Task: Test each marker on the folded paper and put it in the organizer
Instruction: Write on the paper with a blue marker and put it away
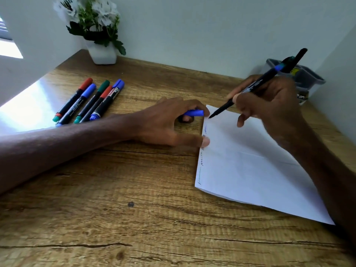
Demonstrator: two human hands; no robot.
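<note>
The folded white paper (250, 166) lies on the wooden table at the right, with short scribbles in several colours along its left edge. My right hand (269, 101) grips an uncapped black-bodied marker (258, 83), its tip touching the paper's far left corner. My left hand (173, 122) holds a blue cap (194, 113) in its fingers, and its thumb presses the paper's left edge. Several capped markers (90, 101) lie side by side at the back left. The grey organizer (302, 76) stands at the back right, with markers inside, partly hidden by my right hand.
A white pot of artificial flowers (102, 53) stands against the back wall at the left. White walls close the table at the back and right. Bright window light falls across the table's left corner (28, 110).
</note>
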